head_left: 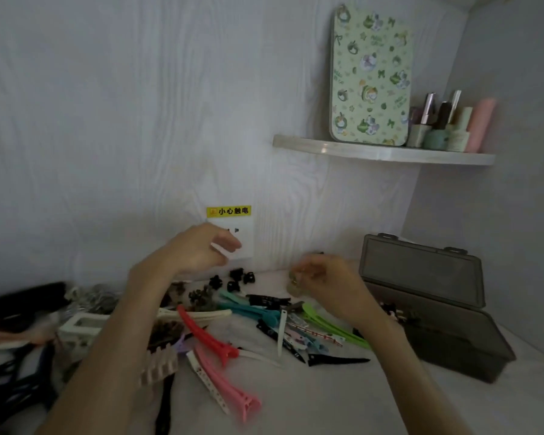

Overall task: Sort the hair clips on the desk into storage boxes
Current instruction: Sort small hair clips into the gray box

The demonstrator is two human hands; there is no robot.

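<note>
Many hair clips lie spread over the white desk: a red duckbill clip [206, 335], a pink one [225, 383], teal clips [248, 307], a green one [333, 328] and small black claw clips [233, 279]. My left hand [198, 248] hovers above the pile with a small white clip [225, 251] pinched in its fingers. My right hand [322, 276] is curled around a small greenish clip [294, 282], blurred, just left of the grey storage box [453, 334]. The box's lid [421, 268] stands open, and a few clips show inside.
A white square frame clip [82, 329] and dark clips [16, 381] crowd the desk's left side. A wall socket with a yellow warning label [229, 211] sits behind my left hand. A corner shelf [380, 152] holds a patterned tin and nail-polish bottles.
</note>
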